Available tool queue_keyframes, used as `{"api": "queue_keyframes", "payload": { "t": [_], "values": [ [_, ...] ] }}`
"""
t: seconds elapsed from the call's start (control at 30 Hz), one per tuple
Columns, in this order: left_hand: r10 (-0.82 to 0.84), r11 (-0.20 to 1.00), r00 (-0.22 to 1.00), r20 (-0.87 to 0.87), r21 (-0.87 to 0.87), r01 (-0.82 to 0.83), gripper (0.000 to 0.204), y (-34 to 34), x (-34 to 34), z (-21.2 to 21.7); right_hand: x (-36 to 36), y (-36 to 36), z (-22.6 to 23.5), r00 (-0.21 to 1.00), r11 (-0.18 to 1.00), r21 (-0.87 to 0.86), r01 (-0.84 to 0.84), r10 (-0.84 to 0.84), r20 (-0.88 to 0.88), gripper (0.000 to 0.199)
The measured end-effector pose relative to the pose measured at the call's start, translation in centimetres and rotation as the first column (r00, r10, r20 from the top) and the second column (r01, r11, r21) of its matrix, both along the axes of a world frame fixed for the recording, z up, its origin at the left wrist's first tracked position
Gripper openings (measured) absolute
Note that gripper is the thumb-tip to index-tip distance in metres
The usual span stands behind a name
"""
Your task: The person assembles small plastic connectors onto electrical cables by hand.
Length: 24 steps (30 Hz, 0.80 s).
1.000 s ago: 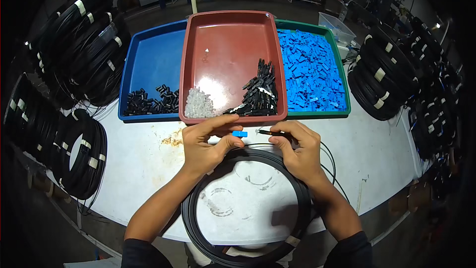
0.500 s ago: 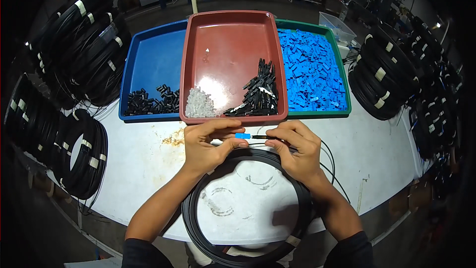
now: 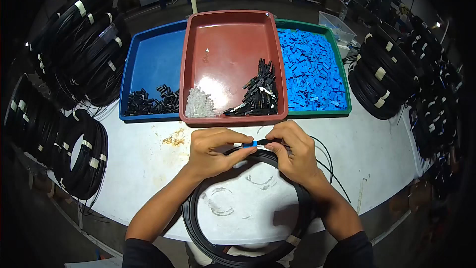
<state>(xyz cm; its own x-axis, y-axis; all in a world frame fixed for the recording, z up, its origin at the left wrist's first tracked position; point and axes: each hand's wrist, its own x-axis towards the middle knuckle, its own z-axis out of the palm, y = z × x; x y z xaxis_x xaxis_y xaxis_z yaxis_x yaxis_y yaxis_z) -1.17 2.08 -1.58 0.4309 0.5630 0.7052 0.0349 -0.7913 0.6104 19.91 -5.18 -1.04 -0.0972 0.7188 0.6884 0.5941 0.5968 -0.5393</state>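
My left hand (image 3: 214,150) pinches a small blue connector piece (image 3: 250,144) between thumb and fingers. My right hand (image 3: 292,153) grips a thin black cable end (image 3: 263,142) that meets the blue piece; the two hands are nearly touching. Both hands hover over a black cable coil (image 3: 196,223) lying on the white table (image 3: 144,168) in front of me. A thin loose strand of cable (image 3: 331,168) loops out to the right of my right hand.
Three trays stand behind my hands: a blue tray (image 3: 151,59) with black parts, a red tray (image 3: 230,34) with white and black parts, a green tray (image 3: 343,89) full of blue pieces. Stacks of black cable coils (image 3: 82,161) lie left and right (image 3: 379,84).
My hands have drawn closer together, bringing the black cable end up against the blue piece. The coil and trays have not moved.
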Motion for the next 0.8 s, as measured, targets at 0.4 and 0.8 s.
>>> {"api": "queue_keyframes", "payload": {
  "t": [0.4, 0.8],
  "values": [
    [-0.177, 0.955, 0.976, 0.125, -0.218, 0.201, 0.063, -0.5, 0.3, 0.3, -0.3, -0.6, 0.3, 0.996, 0.993, 0.083, -0.087, 0.085, 0.029, 0.024],
    [-0.217, 0.941, 0.976, -0.021, -0.270, 0.203, 0.084, -0.8, 0.0, 1.0, -0.7, -0.9, 0.1, 0.994, 0.996, 0.028, -0.085, 0.086, -0.066, 0.027]
  ]
}}
